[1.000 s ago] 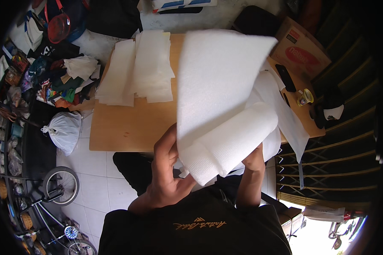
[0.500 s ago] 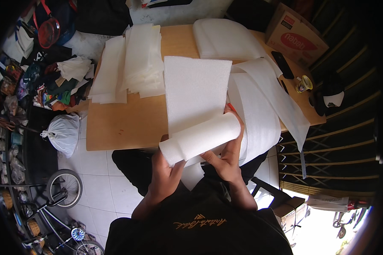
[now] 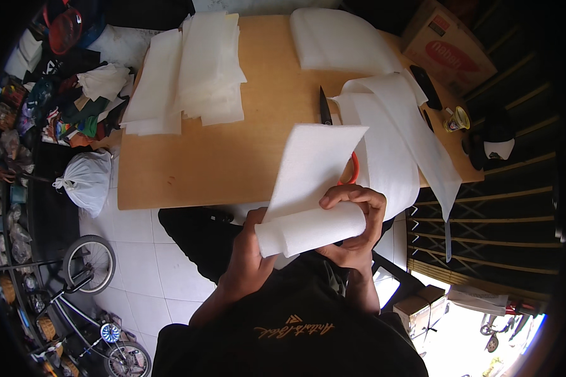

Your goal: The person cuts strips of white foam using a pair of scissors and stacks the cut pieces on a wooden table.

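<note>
A partly rolled white foam sheet (image 3: 317, 227) is held over my lap, its flat loose end sloping up and away over the table's near edge. My left hand (image 3: 246, 248) is closed round the left end of the roll. Curled over the right end, my right hand (image 3: 361, 229) has its fingers on top and its thumb below. Behind the loose end lie scissors (image 3: 324, 108) with a dark blade and an orange handle, partly covered by the sheet. To their right, a wide white foam sheet (image 3: 383, 147) drapes over the table edge.
On the wooden table (image 3: 188, 169) are flat foam strips (image 3: 210, 69) at the left and a folded foam stack (image 3: 339, 41) at the back. A phone (image 3: 426, 87), a yellow cup (image 3: 457, 119) and a cardboard box (image 3: 446, 50) stand right. A white bag (image 3: 87, 182) and a bicycle (image 3: 88, 267) are left.
The loose end of the sheet has become shorter and swung right, uncovering the scissors' blade. My right fingers have come over the top of the roll. The view has shifted slightly.
</note>
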Demonstrator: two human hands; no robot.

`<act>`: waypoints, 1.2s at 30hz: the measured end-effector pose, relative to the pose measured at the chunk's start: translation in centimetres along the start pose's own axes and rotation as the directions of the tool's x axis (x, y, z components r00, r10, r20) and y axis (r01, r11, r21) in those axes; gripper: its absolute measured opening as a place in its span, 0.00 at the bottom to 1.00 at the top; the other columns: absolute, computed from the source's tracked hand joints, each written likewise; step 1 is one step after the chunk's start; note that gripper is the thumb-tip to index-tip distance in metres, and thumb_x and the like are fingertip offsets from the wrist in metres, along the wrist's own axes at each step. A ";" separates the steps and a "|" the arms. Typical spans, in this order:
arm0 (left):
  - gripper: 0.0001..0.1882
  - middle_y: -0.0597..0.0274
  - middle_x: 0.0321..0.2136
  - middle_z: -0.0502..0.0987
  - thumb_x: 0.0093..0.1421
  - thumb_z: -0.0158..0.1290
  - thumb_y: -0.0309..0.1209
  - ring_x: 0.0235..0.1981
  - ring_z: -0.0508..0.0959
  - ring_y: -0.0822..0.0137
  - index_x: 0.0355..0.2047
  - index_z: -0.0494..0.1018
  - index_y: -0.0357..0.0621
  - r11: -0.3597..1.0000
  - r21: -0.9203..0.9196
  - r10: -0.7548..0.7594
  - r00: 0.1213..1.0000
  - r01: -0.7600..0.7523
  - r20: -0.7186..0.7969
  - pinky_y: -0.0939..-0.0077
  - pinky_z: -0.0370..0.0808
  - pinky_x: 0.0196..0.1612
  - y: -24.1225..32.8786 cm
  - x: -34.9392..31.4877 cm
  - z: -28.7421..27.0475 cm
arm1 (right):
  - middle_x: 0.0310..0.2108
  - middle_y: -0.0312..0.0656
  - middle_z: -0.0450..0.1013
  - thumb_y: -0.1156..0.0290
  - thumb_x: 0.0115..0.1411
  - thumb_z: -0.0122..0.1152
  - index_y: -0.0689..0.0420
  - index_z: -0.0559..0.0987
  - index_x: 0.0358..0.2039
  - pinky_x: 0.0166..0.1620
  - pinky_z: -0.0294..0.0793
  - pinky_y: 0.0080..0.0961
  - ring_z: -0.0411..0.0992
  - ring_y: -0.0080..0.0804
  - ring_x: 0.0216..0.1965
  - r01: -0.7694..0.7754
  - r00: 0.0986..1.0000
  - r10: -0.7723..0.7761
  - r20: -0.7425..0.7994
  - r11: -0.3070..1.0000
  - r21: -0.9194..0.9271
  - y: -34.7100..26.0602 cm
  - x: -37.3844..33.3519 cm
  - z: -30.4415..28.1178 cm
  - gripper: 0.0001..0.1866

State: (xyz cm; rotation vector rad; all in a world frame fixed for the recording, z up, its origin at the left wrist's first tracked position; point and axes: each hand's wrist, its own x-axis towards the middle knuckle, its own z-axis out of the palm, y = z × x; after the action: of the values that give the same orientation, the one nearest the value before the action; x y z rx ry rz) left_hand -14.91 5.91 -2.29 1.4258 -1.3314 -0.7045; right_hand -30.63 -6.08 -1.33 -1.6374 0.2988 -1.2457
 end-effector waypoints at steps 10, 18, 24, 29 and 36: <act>0.37 0.33 0.54 0.63 0.57 0.51 0.17 0.54 0.71 0.42 0.63 0.44 0.31 0.989 0.051 0.136 0.990 -0.137 0.021 0.56 0.66 0.56 0.4 0.7 0.2 | 0.36 0.48 0.76 0.80 0.41 0.77 0.61 0.66 0.48 0.42 0.76 0.27 0.78 0.33 0.39 -0.075 0.989 0.096 0.112 0.981 -0.177 -0.2 0.0 -0.9 0.35; 0.32 0.41 0.56 0.60 0.63 0.47 0.21 0.57 0.66 0.52 0.63 0.44 0.34 0.996 -0.090 0.014 1.000 -0.014 0.003 0.58 0.64 0.57 0.1 0.4 1.1 | 0.34 0.45 0.78 0.79 0.37 0.81 0.60 0.63 0.49 0.42 0.78 0.25 0.79 0.31 0.38 -0.359 0.929 0.364 -0.069 0.930 0.079 0.0 -0.6 0.5 0.41; 0.33 0.41 0.59 0.54 0.65 0.48 0.26 0.59 0.63 0.55 0.64 0.41 0.35 0.992 -0.041 0.117 0.993 -0.117 -0.013 0.57 0.62 0.59 -0.4 0.4 1.3 | 0.34 0.41 0.77 0.79 0.35 0.81 0.61 0.66 0.50 0.42 0.77 0.25 0.78 0.29 0.37 -0.470 0.811 0.561 -0.170 0.796 0.381 0.1 -1.5 1.4 0.41; 0.35 0.40 0.63 0.48 0.66 0.47 0.28 0.59 0.62 0.52 0.65 0.39 0.34 0.976 0.104 0.193 0.981 -0.193 0.008 0.55 0.60 0.60 -0.6 0.7 1.3 | 0.37 0.41 0.76 0.77 0.39 0.80 0.64 0.74 0.39 0.42 0.76 0.25 0.76 0.27 0.38 -0.477 0.853 0.515 -0.089 0.836 0.270 0.6 -2.1 0.9 0.27; 0.39 0.32 0.58 0.61 0.65 0.50 0.37 0.56 0.69 0.39 0.66 0.44 0.31 0.994 0.028 0.110 0.994 -0.110 -0.001 0.55 0.67 0.57 0.7 1.3 0.9 | 0.39 0.42 0.76 0.76 0.41 0.79 0.65 0.73 0.40 0.44 0.76 0.26 0.76 0.29 0.40 -0.477 0.862 0.507 -0.012 0.818 0.321 -0.1 -1.1 1.5 0.27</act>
State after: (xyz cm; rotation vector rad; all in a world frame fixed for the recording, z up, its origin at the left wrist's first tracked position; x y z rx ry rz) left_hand -15.66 4.54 -1.62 1.3631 -1.4109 -0.6132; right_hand -29.91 -4.40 -1.78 -1.1309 0.5263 -0.9145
